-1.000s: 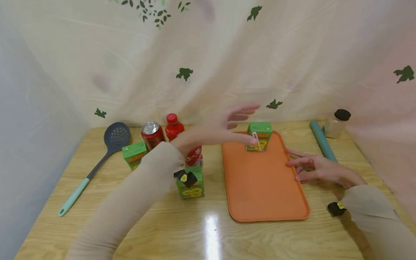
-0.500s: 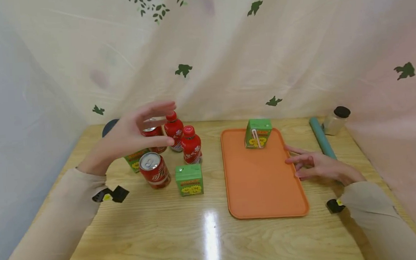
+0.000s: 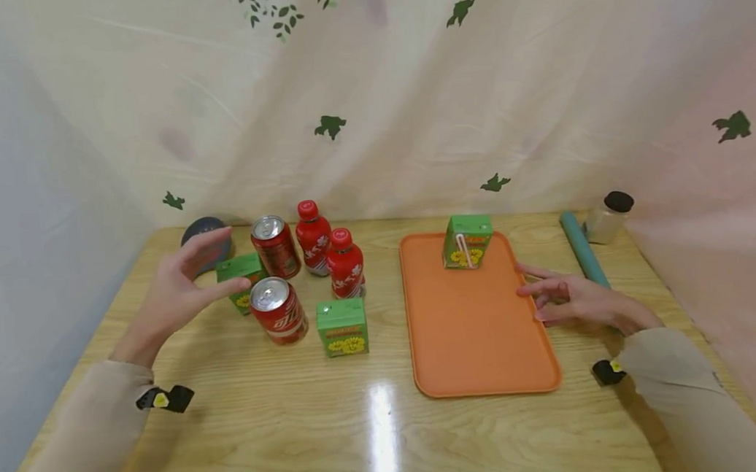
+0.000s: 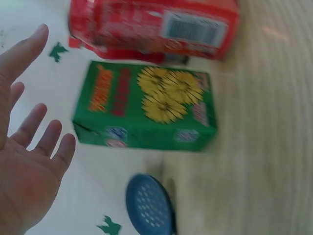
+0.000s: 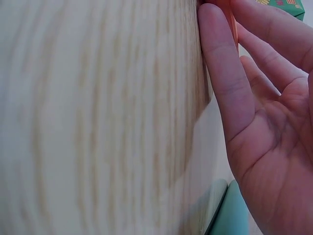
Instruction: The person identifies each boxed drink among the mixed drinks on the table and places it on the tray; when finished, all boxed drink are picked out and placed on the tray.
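Observation:
My left hand [image 3: 174, 298] is held spread above the left part of the table, fingers apart from the thumb and nothing between them. Close by it stands a green juice box [image 4: 146, 105] with yellow flowers, partly covered by a red soda can [image 3: 279, 312] in the head view. My right hand [image 3: 583, 302] rests at the right rim of the orange tray [image 3: 477, 331], fingertips touching the edge. On the tray's far end stands another green juice box [image 3: 467, 243] with a straw on its front.
A second soda can [image 3: 276, 247], two red bottles [image 3: 345, 264] [image 3: 314, 239] and a third juice box [image 3: 343, 328] stand left of the tray. Behind my left hand lies a slotted skimmer [image 4: 149, 203]. On the right are a teal rod [image 3: 584, 249] and a black-lidded jar [image 3: 609, 218].
My left hand has moved from over the tray's far end, past the bottles and cans, to the left beside a juice box. My right hand has stayed at the tray's rim.

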The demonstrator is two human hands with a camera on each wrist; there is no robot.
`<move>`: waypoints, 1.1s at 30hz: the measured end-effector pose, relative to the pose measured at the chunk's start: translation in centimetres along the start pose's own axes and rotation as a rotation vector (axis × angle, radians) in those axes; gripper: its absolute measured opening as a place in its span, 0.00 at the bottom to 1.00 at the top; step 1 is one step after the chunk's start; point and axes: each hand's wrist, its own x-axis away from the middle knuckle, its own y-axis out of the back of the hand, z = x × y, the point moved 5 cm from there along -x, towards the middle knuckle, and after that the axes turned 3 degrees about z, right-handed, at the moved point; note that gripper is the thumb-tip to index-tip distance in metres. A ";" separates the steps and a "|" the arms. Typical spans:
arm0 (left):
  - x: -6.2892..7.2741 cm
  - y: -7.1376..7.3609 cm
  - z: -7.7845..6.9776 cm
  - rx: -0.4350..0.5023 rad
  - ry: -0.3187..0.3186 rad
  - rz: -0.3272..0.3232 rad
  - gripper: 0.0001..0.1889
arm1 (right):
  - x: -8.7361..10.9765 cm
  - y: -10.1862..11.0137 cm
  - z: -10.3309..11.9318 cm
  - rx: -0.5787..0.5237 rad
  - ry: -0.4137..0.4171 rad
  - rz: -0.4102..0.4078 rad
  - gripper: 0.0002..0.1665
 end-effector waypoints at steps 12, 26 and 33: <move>1.9 -0.3 5.7 0.059 0.160 -0.033 0.37 | 0.3 -0.1 -0.1 0.042 0.003 -0.011 0.31; 2.3 -1.6 8.1 0.003 0.299 0.056 0.31 | 0.3 0.1 0.2 0.047 0.044 -0.006 0.30; 2.6 -2.0 8.9 0.015 0.320 0.084 0.33 | 0.1 -0.1 -0.1 0.033 0.005 -0.006 0.31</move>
